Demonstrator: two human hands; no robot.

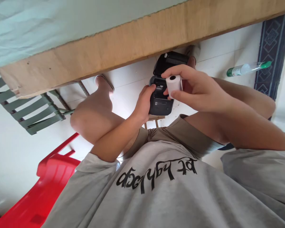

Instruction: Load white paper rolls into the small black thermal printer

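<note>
Two hands busy, both over my lap, below the near edge of the wooden surface (133, 34). My left hand (143, 103) is wrapped around the left side of a small black printer (160, 103), fingers closed on its body, thumb on the upper left corner. Printer lid (171, 60) stands open on the far side, hinged away from me.

My right hand (194, 88) holds a white paper roll (174, 84), pinched between thumb below and forefinger on top; fingers closed on it. Roll sits just at the right edge of the open printer, touching or nearly so; cannot tell if it has entered the bay. Its hollow core faces up toward me, so its long axis points roughly at the camera, not across the printer's width. The bay lies just left of the roll. Right hand is the nearer one to it.

Around: red plastic chair (47, 183) near left, green slatted chair (28, 110) left, a clear bottle with green cap (248, 68) lying on the floor far right.
</note>
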